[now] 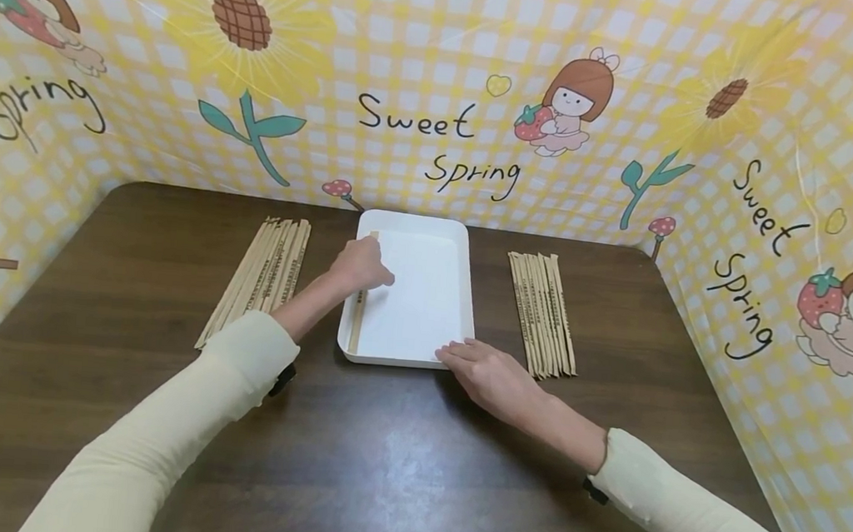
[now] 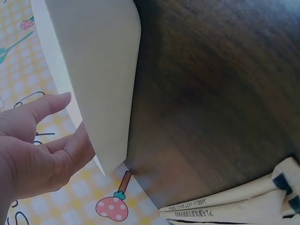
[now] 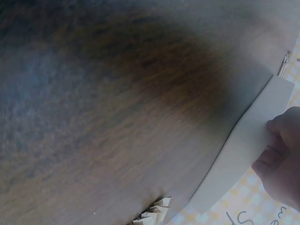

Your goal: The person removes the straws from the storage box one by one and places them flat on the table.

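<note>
A white rectangular tray [image 1: 415, 217] sits at the middle of the dark wooden table [image 1: 381, 463]. One paper-wrapped stick [image 1: 356, 327] lies along the tray's left inner wall. My left hand [image 1: 362, 268] is over the middle of that stick with its fingertips down on it. The left wrist view shows this hand [image 2: 42, 150] with relaxed fingers beside the tray's wall [image 2: 93, 56]. My right hand [image 1: 464, 357] rests with straight fingers on the tray's near right corner. In the right wrist view its fingers [image 3: 281, 154] lie against the tray's rim [image 3: 243, 150].
A pile of several paper-wrapped sticks [image 1: 260, 278] lies left of the tray, with its ends [image 2: 225, 206] in the left wrist view. A second pile [image 1: 543, 309] lies to the right. A yellow checked printed backdrop [image 1: 440, 92] walls the table on three sides.
</note>
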The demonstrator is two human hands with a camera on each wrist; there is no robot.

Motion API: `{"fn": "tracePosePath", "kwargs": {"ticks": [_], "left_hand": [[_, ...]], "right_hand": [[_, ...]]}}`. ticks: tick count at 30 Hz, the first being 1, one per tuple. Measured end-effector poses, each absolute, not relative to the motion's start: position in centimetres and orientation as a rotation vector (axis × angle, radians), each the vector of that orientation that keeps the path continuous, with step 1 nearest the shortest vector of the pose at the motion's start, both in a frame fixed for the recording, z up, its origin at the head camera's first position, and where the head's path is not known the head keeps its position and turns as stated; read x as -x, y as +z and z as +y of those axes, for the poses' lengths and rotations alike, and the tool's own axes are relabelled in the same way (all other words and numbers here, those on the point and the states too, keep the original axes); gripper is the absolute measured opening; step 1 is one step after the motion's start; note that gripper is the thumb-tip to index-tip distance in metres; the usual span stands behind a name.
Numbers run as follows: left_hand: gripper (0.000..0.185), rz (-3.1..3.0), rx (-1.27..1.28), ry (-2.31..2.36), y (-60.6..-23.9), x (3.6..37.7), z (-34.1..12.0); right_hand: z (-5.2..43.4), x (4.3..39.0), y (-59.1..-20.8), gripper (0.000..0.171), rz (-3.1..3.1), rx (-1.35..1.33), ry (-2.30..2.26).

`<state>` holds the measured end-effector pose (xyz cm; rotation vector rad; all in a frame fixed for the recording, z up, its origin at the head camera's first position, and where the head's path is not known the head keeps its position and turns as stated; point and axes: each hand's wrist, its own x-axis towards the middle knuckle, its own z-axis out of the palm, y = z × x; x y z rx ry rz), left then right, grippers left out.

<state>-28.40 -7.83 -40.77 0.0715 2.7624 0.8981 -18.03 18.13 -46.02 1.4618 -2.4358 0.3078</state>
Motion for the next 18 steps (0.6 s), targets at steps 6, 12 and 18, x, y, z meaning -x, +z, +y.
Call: {"fn": "tracePosePath", "kwargs": {"ticks": [6, 12, 18], "left_hand": [[0.025, 2.767, -0.030, 0.884, -40.8, 28.4, -7.8], [0.039, 2.766, -0.017, 0.922, -41.3, 28.8, -7.9], [0.046, 2.766, -0.039, 0.921, -42.0, 29.0, -7.8]], "right_hand": [[18.2, 18.0, -46.0, 0.031, -2.445, -1.461, 0.282], [18.2, 18.0, -45.9, 0.030, -2.452, -1.461, 0.288], [18.1, 17.9, -45.8, 0.030, -2.457, -1.463, 0.289]]}}
